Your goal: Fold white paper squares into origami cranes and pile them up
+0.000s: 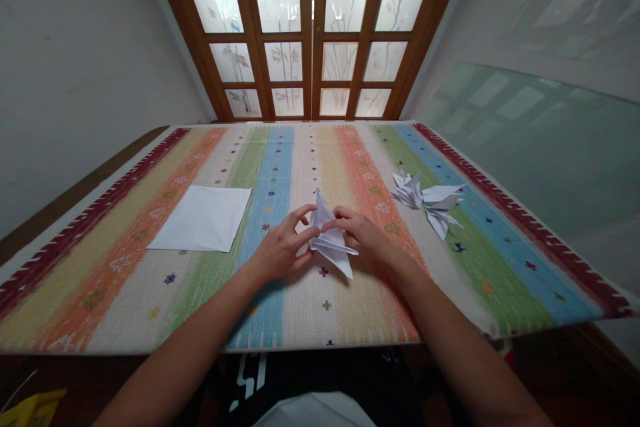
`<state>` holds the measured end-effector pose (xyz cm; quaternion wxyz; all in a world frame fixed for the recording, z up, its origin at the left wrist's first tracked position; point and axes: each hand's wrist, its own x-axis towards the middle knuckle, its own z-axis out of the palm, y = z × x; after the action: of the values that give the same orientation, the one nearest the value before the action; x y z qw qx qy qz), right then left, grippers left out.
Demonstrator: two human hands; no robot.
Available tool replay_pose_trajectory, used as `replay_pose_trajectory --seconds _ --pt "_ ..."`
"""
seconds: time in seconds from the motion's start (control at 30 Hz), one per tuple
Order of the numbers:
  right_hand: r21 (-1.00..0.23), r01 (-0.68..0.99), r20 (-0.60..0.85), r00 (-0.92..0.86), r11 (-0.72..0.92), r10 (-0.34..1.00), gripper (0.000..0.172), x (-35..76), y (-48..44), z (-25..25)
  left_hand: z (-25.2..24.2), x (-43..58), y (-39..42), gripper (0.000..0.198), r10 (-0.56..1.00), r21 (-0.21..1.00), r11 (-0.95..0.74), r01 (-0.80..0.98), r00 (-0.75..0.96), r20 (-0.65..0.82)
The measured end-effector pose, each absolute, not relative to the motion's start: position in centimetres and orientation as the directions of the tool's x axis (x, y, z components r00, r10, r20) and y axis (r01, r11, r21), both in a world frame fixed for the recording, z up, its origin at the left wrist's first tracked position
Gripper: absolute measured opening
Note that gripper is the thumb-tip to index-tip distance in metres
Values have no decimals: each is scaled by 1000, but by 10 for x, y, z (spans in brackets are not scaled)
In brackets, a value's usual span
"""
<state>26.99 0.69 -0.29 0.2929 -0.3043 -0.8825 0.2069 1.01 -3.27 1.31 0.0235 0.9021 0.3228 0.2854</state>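
Between your two hands, low over the cloth [150, 287], is the folded paper [334, 241], white and creased, with one point aimed away from you and narrower points spread toward you. Your left hand [283, 247] is on the left of the folded paper, partly curled, its thumb and forefinger bent with a gap between them and their tips holding the paper's edge. Your right hand [364, 235] is on the right of the folded paper, more closed, its fingertips gripping the middle and upper part; the lower fingers are tucked under and hard to make out.

Left of the folded paper, well apart from it, you have a flat white sheet [203, 219]; whether it is one layer or several, you cannot tell. To the right of the folded paper and slightly farther from you, folded white pieces [443, 195] lie bunched together, their points sticking out several ways. Well beyond the folded paper stand wooden doors [306, 37] with patterned panes. Far to its right, a glass panel [540, 140] leans near the wall.
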Motion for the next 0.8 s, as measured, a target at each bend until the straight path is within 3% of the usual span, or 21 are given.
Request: replay_pose_trajectory --seconds 0.1,0.2,0.33,0.53,0.67,0.8 --pt "-499 472 363 -649 727 669 47 271 1 4 14 8 -32 36 594 191 -789 583 648 476" --pt "-463 523 332 -646 715 687 38 272 -4 15 13 6 -31 33 605 190 -780 597 639 475" --pt "-517 518 311 -628 682 713 27 271 -8 22 14 6 -30 28 604 204 -781 590 632 484" --pt "-497 482 331 -664 722 670 19 272 -3 15 16 6 -32 36 615 228 -781 581 654 441" --pt "-531 428 355 -671 731 651 14 277 5 11 16 5 -31 32 630 307 -774 554 630 453" --pt "-641 337 391 -629 689 671 8 280 8 11 15 4 -27 19 678 445 -734 513 524 515"
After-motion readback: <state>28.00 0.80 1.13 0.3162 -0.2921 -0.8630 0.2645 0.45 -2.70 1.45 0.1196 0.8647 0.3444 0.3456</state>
